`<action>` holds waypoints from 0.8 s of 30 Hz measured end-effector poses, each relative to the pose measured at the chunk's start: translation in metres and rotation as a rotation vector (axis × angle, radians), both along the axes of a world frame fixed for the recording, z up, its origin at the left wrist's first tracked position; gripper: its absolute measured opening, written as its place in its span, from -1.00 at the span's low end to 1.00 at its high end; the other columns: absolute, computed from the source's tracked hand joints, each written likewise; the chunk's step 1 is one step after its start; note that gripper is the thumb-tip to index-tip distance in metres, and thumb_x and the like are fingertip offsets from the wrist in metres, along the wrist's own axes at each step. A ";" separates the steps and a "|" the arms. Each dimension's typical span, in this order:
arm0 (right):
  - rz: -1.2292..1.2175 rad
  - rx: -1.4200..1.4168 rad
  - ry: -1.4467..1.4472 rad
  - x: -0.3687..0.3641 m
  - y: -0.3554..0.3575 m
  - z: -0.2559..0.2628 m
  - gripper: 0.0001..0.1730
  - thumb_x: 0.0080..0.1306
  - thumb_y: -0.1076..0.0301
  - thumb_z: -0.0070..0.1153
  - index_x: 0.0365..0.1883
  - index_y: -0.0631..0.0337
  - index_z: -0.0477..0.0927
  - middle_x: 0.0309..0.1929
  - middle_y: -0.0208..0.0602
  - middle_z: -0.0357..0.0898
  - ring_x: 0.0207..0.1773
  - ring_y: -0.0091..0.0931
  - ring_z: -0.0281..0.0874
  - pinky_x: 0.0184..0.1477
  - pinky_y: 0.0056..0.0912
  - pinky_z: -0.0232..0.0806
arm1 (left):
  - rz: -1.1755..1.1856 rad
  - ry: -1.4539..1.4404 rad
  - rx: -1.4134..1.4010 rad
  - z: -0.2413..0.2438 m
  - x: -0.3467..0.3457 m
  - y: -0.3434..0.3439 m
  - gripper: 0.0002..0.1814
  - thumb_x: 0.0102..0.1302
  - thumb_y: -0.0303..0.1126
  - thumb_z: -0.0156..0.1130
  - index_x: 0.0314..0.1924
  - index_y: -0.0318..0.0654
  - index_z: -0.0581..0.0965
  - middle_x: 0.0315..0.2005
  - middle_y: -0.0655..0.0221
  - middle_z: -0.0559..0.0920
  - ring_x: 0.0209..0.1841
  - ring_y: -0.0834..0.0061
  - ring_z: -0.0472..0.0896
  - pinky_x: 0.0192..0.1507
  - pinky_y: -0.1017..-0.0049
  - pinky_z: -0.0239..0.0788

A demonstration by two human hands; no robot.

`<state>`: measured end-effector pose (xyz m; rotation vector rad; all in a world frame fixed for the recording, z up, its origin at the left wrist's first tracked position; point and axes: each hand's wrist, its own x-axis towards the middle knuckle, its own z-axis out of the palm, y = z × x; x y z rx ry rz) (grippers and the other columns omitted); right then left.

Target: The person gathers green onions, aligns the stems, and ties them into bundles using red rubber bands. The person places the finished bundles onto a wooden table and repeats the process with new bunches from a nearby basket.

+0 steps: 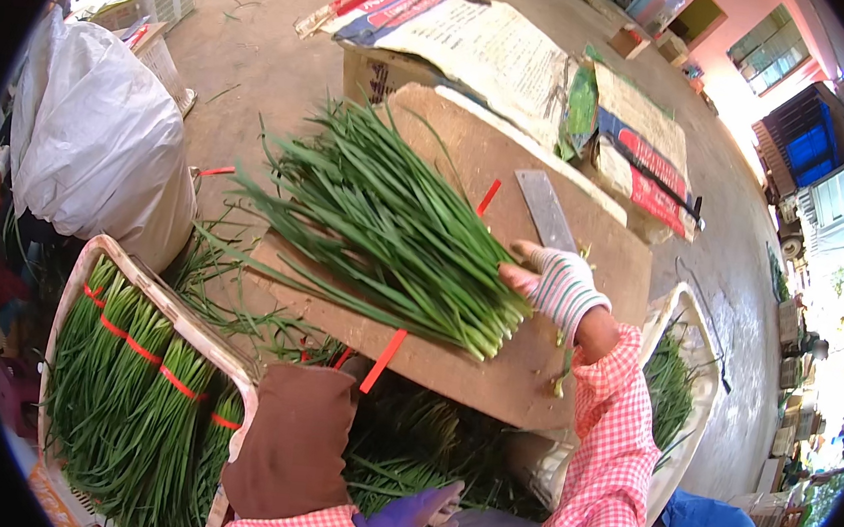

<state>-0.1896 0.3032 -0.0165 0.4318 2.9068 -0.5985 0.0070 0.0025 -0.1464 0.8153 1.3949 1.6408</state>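
A loose bundle of long green leafy stalks, which look like garlic chives (395, 223), lies across a brown wooden board (299, 290). Its pale ends point right. My right hand (567, 287), in a striped glove with bare fingertips, touches those ends with fingers apart. Just beyond it a knife's wide metal blade (546, 208) rests on the board; its handle is hidden. A red strip (385, 362) runs under the bundle and shows on both sides. Below the board's near edge, my left hand (410, 522), in a purple glove, holds nothing, its fingers loosely bent and apart.
A plastic crate (156, 287) at left holds several red-banded bunches (133, 343). A brown cloth-like piece (293, 440) is beside it. Another crate (700, 371) with greens stands right. Behind the board are printed sacks (486, 51); a stuffed white sack (102, 138) stands left.
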 end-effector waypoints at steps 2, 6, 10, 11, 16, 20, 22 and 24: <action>0.029 0.168 0.125 0.014 0.005 -0.014 -0.28 0.09 -0.23 0.08 0.02 0.17 0.49 -0.28 -0.03 0.58 -0.22 -0.20 0.56 -0.13 -0.30 0.38 | 0.001 0.083 -0.044 -0.001 -0.003 0.000 -0.29 0.19 -0.34 0.19 0.29 -0.31 0.11 -0.13 0.05 0.47 -0.13 0.24 0.52 -0.12 0.39 0.38; 0.003 0.098 0.459 0.045 -0.004 -0.009 -0.45 0.14 -0.04 0.12 -0.05 0.19 0.52 -0.26 -0.03 0.57 -0.20 -0.23 0.56 -0.16 -0.32 0.39 | 0.057 0.011 -0.132 -0.006 -0.011 -0.004 -0.36 0.18 -0.47 0.17 0.25 -0.39 0.17 -0.08 0.17 0.47 -0.07 0.46 0.49 0.01 0.50 0.31; -0.245 -0.262 0.680 0.117 -0.041 0.026 -0.77 0.18 0.41 0.10 -0.21 0.32 0.58 -0.39 -0.23 0.60 -0.32 -0.52 0.55 -0.25 -0.53 0.38 | 0.230 -0.010 -0.200 -0.031 -0.018 0.007 -0.39 0.19 -0.53 0.12 0.24 -0.40 0.18 -0.05 0.19 0.46 0.00 0.45 0.46 0.08 0.49 0.27; -0.304 -0.318 0.663 0.140 -0.046 0.029 -0.82 0.19 0.45 0.08 -0.26 0.34 0.60 -0.42 -0.26 0.60 -0.36 -0.57 0.53 -0.28 -0.55 0.38 | 0.285 -0.129 -0.221 -0.033 -0.022 0.011 -0.40 0.20 -0.52 0.11 0.24 -0.41 0.18 0.02 0.18 0.44 0.04 0.45 0.44 0.10 0.48 0.26; -0.878 -0.817 0.559 0.237 -0.087 -0.002 -0.80 0.23 0.45 0.00 -0.57 0.30 0.55 -0.59 -0.27 0.56 -0.61 -0.59 0.47 -0.59 -0.59 0.32 | 0.461 -0.325 -0.354 -0.057 -0.052 0.042 -0.38 0.20 -0.36 0.12 0.21 -0.49 0.19 0.04 0.16 0.43 0.05 0.50 0.42 0.09 0.55 0.23; -1.068 -1.015 0.342 0.287 -0.123 -0.083 -0.79 0.23 0.32 0.07 -0.38 0.33 0.58 -0.54 -0.30 0.57 -0.61 -0.64 0.42 -0.53 -0.64 0.29 | 0.347 -0.147 -0.544 -0.109 -0.060 0.067 -0.33 0.15 -0.29 0.15 0.21 -0.47 0.21 0.10 0.05 0.40 0.15 0.27 0.36 0.17 0.44 0.15; -1.185 -1.044 0.298 0.311 -0.134 -0.127 -0.77 0.23 0.30 0.08 -0.31 0.32 0.58 -0.53 -0.34 0.56 -0.62 -0.66 0.37 -0.55 -0.63 0.25 | 0.301 0.024 -0.639 -0.152 -0.060 0.076 -0.31 0.13 -0.24 0.16 0.21 -0.44 0.22 0.12 0.00 0.38 0.19 0.18 0.32 0.20 0.38 0.12; -1.236 -1.017 0.167 0.326 -0.138 -0.158 -0.75 0.22 0.30 0.07 -0.25 0.32 0.57 -0.52 -0.34 0.56 -0.63 -0.65 0.34 -0.56 -0.62 0.22 | 0.248 0.079 -0.680 -0.175 -0.063 0.074 -0.29 0.11 -0.15 0.18 0.20 -0.38 0.25 0.15 -0.05 0.32 0.23 0.07 0.26 0.23 0.32 0.08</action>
